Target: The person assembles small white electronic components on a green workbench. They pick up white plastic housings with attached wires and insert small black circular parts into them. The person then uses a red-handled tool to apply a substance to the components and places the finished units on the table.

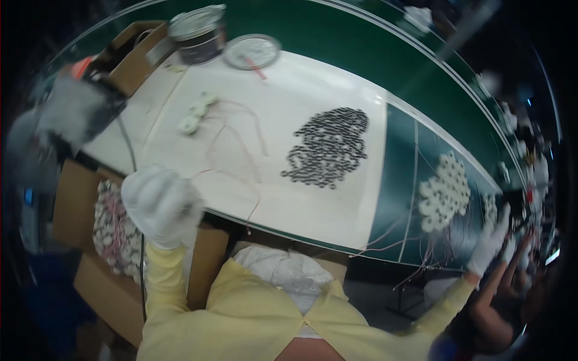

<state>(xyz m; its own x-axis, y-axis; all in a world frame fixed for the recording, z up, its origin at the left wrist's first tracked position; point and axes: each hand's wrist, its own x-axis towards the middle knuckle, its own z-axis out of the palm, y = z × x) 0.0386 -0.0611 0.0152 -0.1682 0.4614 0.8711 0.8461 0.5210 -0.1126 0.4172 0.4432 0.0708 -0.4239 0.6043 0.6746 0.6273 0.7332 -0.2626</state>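
Lower left, a cardboard box holds white parts with pink wires. My left hand is beside them, its grip unclear. My right hand stretches far right, fingers extended, near white pieces on the counter.

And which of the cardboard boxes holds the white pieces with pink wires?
The lower box, beside the left hand: white pieces show inside. None show in the upper box, by the metal tin.
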